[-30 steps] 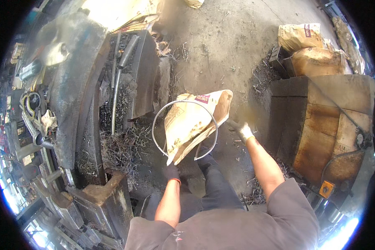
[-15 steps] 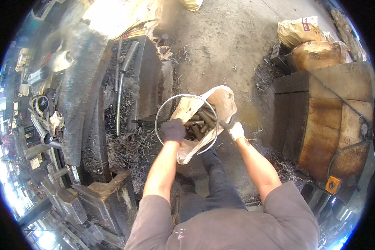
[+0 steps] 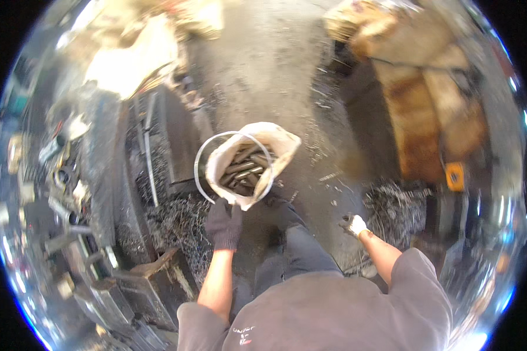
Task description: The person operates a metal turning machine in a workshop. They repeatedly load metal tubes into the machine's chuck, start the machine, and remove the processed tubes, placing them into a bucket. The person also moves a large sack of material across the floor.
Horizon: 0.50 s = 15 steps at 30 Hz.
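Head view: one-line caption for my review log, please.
Gloved left hand grips a bucket lined with a sack of metal rods; right hand hangs free.

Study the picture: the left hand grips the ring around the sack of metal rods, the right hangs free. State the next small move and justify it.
Probably bring the right hand to the far side of the metal ring. The gloved left hand alone grips it at the near edge, and the open sack is full of dark metal rods, so one-sided holding looks likely to tip it.
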Motion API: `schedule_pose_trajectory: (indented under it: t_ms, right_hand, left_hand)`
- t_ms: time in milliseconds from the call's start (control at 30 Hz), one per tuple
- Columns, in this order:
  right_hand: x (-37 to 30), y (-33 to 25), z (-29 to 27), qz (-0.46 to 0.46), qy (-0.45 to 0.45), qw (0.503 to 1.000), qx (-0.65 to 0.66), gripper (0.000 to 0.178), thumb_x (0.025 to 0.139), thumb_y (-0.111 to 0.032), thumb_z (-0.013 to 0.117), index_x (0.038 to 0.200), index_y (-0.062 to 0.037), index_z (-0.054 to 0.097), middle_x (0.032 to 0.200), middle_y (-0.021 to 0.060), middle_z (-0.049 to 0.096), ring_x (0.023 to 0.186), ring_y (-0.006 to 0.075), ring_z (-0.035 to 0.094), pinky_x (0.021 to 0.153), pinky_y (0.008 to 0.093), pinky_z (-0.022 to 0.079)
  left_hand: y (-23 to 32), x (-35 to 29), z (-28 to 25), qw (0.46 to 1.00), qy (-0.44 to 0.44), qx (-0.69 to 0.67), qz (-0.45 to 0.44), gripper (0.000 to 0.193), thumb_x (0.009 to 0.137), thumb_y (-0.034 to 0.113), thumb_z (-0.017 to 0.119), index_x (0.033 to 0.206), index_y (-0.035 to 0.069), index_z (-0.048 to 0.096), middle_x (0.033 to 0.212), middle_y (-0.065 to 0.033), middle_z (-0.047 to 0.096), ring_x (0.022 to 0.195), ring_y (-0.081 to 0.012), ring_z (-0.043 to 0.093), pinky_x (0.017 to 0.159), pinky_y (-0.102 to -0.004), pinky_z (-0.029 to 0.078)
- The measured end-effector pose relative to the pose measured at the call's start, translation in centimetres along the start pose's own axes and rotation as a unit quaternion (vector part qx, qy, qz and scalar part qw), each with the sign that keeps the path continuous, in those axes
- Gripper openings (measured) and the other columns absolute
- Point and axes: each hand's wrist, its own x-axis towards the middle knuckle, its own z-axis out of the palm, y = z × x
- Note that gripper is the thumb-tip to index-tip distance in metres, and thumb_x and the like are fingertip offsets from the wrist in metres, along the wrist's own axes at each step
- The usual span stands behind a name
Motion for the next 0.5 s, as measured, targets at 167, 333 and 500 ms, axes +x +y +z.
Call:
schedule_pose_trajectory:
  t_ms: [167, 333, 500]
  right_hand:
    - [-14.0, 18.6, 7.8, 0.119, -0.032, 0.976, 0.182, 0.041, 0.092, -0.029, 0.068, 0.127, -0.0085, 0.070, 0.107, 0.0190, 0.077, 0.083, 0.0335, 0.077, 0.078, 0.0450, 0.060]
    - [-20.1, 32.5, 18.5, -0.168, -0.050, 0.901, -0.396, 0.031, 0.099, -0.026, 0.055, 0.113, -0.0126, 0.080, 0.116, 0.0085, 0.079, 0.107, 0.0264, 0.075, 0.092, 0.0409, 0.057]
    - [-21.9, 33.9, 21.9, -0.115, 0.011, 0.934, -0.337, 0.032, 0.097, -0.023, 0.058, 0.120, -0.0122, 0.078, 0.112, 0.0111, 0.079, 0.100, 0.0301, 0.077, 0.084, 0.0440, 0.059]
  left_hand:
    - [-5.0, -12.1, 2.9, 0.997, -0.069, 0.011, -0.015, 0.037, 0.091, 0.037, 0.070, 0.110, 0.006, 0.071, 0.110, -0.0226, 0.073, 0.104, -0.0423, 0.071, 0.091, -0.0510, 0.054]
    - [-17.3, -19.8, 6.6, 0.936, -0.304, 0.120, -0.129, 0.058, 0.089, 0.049, 0.068, 0.127, 0.005, 0.072, 0.125, -0.0270, 0.071, 0.121, -0.0448, 0.066, 0.101, -0.0504, 0.052]
    - [-29.1, -22.5, 9.3, 0.880, -0.432, 0.189, -0.046, 0.060, 0.093, 0.054, 0.063, 0.133, 0.010, 0.073, 0.139, -0.0242, 0.067, 0.129, -0.0423, 0.064, 0.107, -0.0482, 0.051]
